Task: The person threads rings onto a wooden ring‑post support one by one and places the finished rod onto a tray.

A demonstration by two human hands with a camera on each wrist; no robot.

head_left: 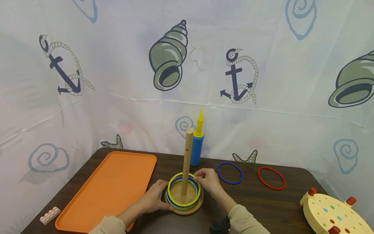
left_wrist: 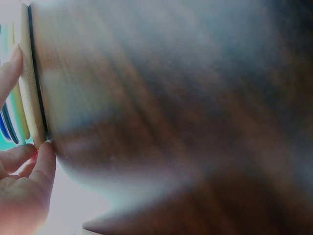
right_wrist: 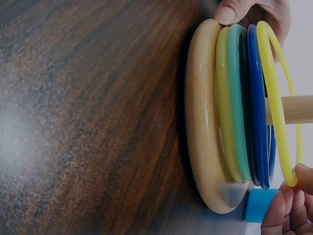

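Observation:
A wooden ring-toss stand with a round base [right_wrist: 203, 117] and an upright post [head_left: 187, 159] is between the two hands. Around the post lie a lower yellow ring [right_wrist: 223, 98], a teal ring [right_wrist: 236, 98], a dark ring [right_wrist: 245, 103] and a blue ring [right_wrist: 258, 107]. A top yellow ring [right_wrist: 274, 93] also circles the post, its near side tilted away from the stack. My right hand [head_left: 208, 179] pinches that ring at its far right edge. At the left, my left hand [head_left: 153, 196] grips the base's rim, thumb in front.
An orange tray [head_left: 114, 185] lies left, with a pale toy brick [head_left: 50, 215] beside it. Behind the stand is a blue-and-yellow hand pump [head_left: 197, 149]. A loose blue ring [head_left: 218, 175] and a red ring [head_left: 274, 188] lie right, near a cream pegged board [head_left: 336, 211].

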